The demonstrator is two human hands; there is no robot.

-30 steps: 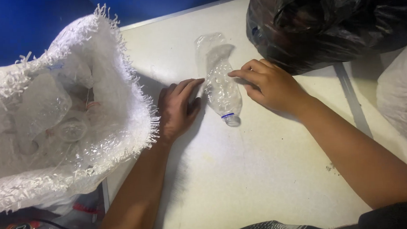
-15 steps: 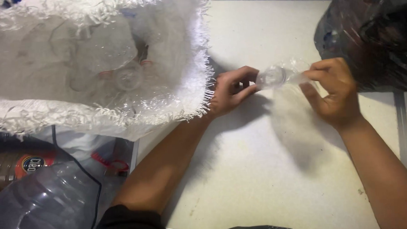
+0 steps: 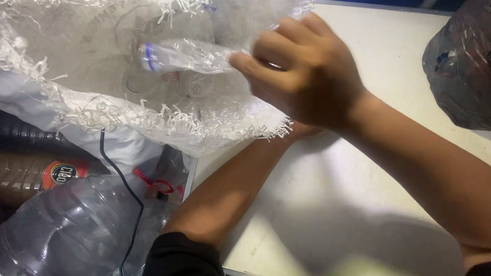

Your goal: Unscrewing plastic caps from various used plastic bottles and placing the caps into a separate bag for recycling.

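Holding the crushed clear bottle [image 3: 184, 54] pinched in our right hand [image 3: 303, 75] over the frayed white sack's [image 3: 145, 115] mouth, we judge release best once its far end sits inside; left hand [image 3: 303, 131] mostly hidden beneath, grip untellable.

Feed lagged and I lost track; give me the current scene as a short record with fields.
right hand: holds a crushed clear bottle by one end, over the open sack
bottle: lying roughly level, blue-ringed end pointing left, inside the sack mouth
sack: white woven, frayed rim, more clear plastic inside
left hand: mostly hidden under the right hand, at the sack's rim; grip cannot be told
table: pale top
black bag: at the table's right edge
below left: large clear jug, brown bottle
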